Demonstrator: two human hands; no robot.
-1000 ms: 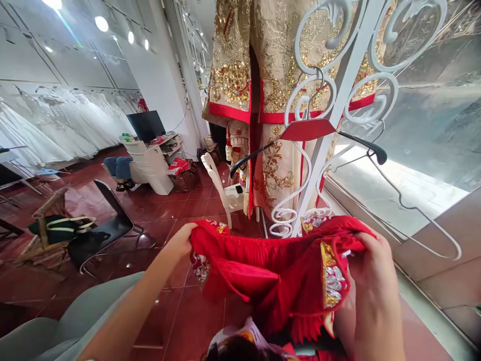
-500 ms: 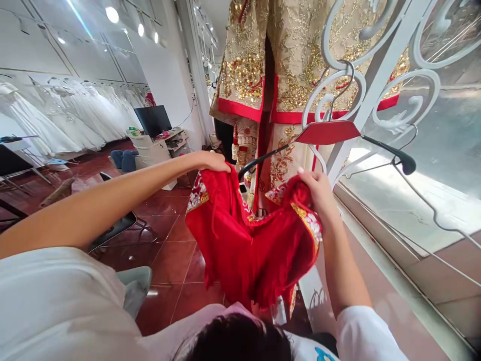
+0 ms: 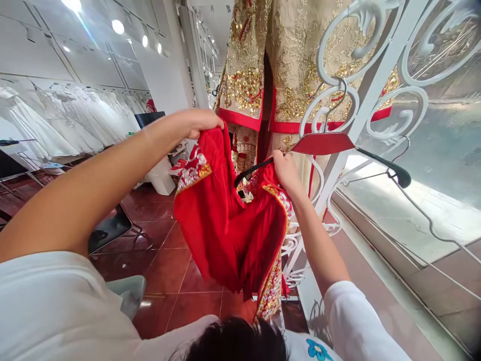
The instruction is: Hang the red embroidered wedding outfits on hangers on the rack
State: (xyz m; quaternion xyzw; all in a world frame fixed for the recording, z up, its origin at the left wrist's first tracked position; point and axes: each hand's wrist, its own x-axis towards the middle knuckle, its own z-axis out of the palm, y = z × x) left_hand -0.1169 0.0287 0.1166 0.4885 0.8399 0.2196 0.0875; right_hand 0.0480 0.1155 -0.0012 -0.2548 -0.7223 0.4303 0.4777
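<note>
A red garment (image 3: 229, 225) with silver and gold embroidered borders hangs between my two hands, its waist edge stretched apart. My left hand (image 3: 205, 122) is closed on its upper left corner, raised higher than the other. My right hand (image 3: 284, 168) grips the upper right part of the edge, right against the black arm of a hanger (image 3: 323, 144). This hanger has a red middle panel and hangs by its metal hook from white scrollwork. Its left arm tip reaches into the garment's opening. The fingertips of both hands are partly hidden.
Cream gowns with gold sequins and red trim (image 3: 300, 75) hang straight ahead. On the right stand a white scroll-metal rack (image 3: 349, 95) and a window; a wire hanger (image 3: 432, 220) dangles there. White dresses (image 3: 67, 120) line the left wall. A dark chair (image 3: 112, 225) stands at left.
My left hand has lifted the garment's left side. My right hand has moved left and up, to the hanger's black arm, drawing the right side along.
</note>
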